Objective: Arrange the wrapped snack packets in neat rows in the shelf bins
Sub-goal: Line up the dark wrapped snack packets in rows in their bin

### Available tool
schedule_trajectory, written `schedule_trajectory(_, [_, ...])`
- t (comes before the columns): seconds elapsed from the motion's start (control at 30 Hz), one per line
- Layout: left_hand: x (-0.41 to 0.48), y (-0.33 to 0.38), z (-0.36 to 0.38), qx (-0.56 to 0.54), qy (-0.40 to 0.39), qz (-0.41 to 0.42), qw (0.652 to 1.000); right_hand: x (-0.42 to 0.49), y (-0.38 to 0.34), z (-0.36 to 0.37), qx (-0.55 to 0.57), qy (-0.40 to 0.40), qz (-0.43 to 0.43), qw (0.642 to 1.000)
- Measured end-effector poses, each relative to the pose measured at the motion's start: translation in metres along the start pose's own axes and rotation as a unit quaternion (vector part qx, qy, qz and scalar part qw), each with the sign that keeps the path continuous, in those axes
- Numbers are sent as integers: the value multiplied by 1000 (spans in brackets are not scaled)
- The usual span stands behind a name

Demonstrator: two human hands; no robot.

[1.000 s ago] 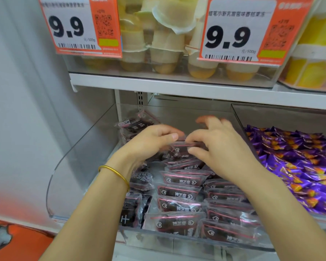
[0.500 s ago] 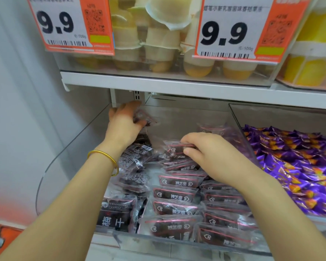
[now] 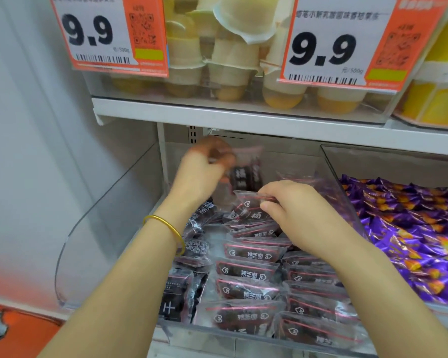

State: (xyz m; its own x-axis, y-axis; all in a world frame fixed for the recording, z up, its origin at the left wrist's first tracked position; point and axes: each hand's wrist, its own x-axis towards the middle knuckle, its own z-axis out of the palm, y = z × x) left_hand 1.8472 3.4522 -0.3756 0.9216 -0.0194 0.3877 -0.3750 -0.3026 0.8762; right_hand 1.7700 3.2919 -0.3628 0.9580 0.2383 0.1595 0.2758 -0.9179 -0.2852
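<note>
At the back of the clear shelf bin (image 3: 109, 228), we are holding a dark packet (image 3: 245, 178) up above the others with our left hand (image 3: 201, 174), whose fingers are curling round its top edge, though blur is hiding the exact grip. Our right hand (image 3: 290, 208) is pinching the clear end of a second packet (image 3: 248, 201), which is lying at the far end of the rows of packets (image 3: 251, 273) running toward the bin's front wall. Loose packets (image 3: 197, 244) are lying jumbled along the left side, beside those rows. We are wearing a gold bangle (image 3: 171, 228) on the left wrist. Purple sweets (image 3: 411, 233) are filling the neighbouring bin (image 3: 373, 161) to the right, and pudding cups (image 3: 230, 63) are sitting above behind price tags (image 3: 106, 34).
</note>
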Motion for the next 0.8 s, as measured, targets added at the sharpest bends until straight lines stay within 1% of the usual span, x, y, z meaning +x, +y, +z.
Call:
schedule_trajectory(0.1, [-8,-13,17,49,-90,-20,995,0,0,-1,3,-6,5,1000])
schedule_trajectory(0.17, [-10,-18,20,46,-121,-56,990,-1,1,-1,7,-2,11,1000])
schedule_trajectory(0.3, [-11,-13,18,-86,-103,-167,977,-2,2,2,-7,28,18,999])
schedule_trajectory(0.37, [-12,-11,16,-105,-100,-193,970,-2,3,2,-32,43,26,998])
schedule_trajectory(0.47, [-11,-13,12,-60,-121,-202,970,-2,1,2,-54,62,29,996])
schedule_trajectory(0.57, [-8,-9,10,-34,-197,-192,961,0,-1,1,-89,86,26,992])
schedule_trajectory(0.6, [-7,-8,10,-29,-207,-188,960,2,-2,0,-108,87,23,990])
schedule_trajectory(0.67, [-6,-10,13,-9,-190,-171,967,6,-5,-3,-150,71,17,986])
schedule_trajectory(0.73, [-4,-14,15,34,-151,-153,976,12,-10,-8,-175,48,-2,983])
schedule_trajectory(0.8, [-3,-19,18,54,-100,-137,984,16,-16,-13,-190,33,-23,981])
